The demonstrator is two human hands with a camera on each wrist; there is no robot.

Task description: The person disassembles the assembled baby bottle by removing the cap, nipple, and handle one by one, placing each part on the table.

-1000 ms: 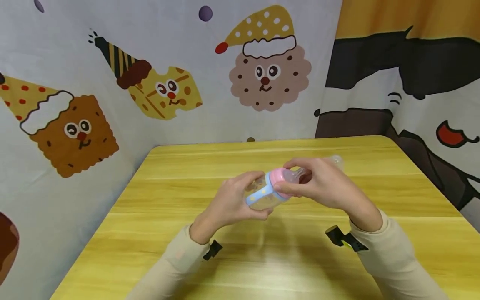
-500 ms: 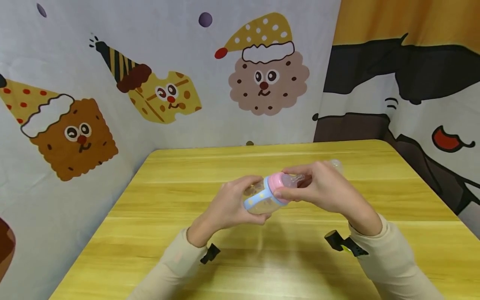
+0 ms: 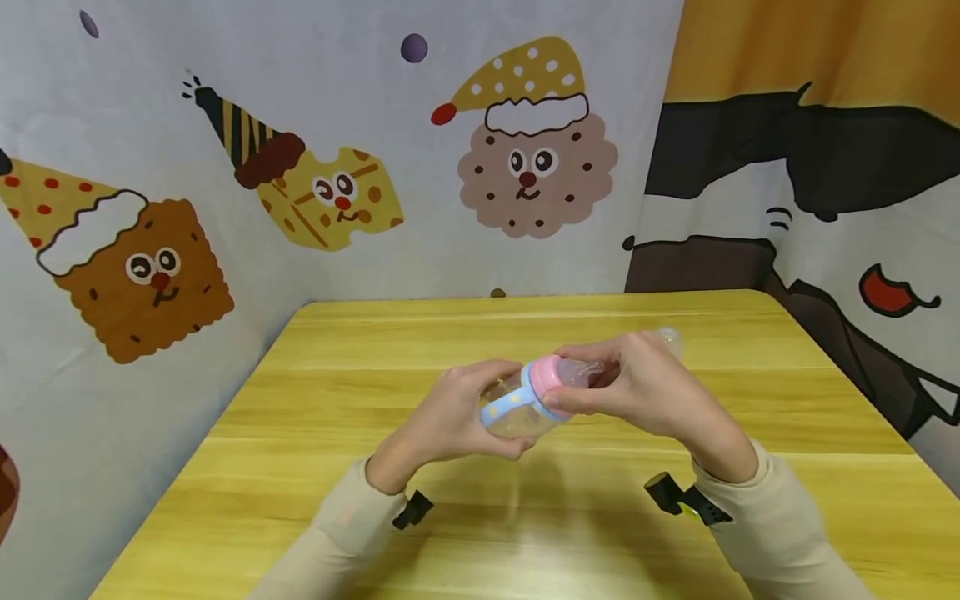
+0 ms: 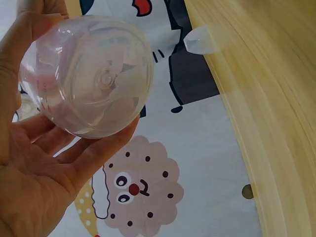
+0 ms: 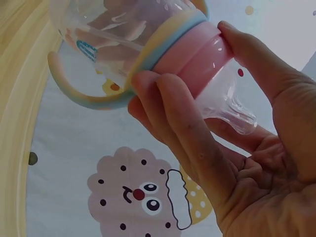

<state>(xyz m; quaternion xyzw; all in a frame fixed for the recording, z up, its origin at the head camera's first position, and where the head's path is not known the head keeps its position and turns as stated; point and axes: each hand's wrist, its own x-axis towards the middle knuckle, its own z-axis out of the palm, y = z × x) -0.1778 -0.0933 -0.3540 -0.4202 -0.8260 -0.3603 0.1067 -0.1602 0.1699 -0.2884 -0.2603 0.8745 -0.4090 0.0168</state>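
A clear baby bottle (image 3: 517,423) is held tilted above the table, its teat (image 5: 232,106) pointing right in the head view. My left hand (image 3: 457,421) grips the bottle's body, fingers and thumb wrapped around it; the round base (image 4: 106,79) faces the left wrist camera. My right hand (image 3: 645,387) pinches the pink collar (image 5: 195,59) between thumb and fingertips, with the teat inside the curve of the palm. A blue handle ring (image 3: 510,404) with yellow dots sits just under the collar. Faint markings show on the bottle's wall.
A clear cap (image 3: 670,340) stands on the wooden table (image 3: 360,342) behind my right hand; it also shows in the left wrist view as a clear dome (image 4: 200,40). Cloth with cartoon prints (image 3: 420,150) hangs behind and beside the table.
Both hands and the bottle have shifted slightly left and lower in the head view, while the whole scene also slid down a little. The grip on body and collar stays.
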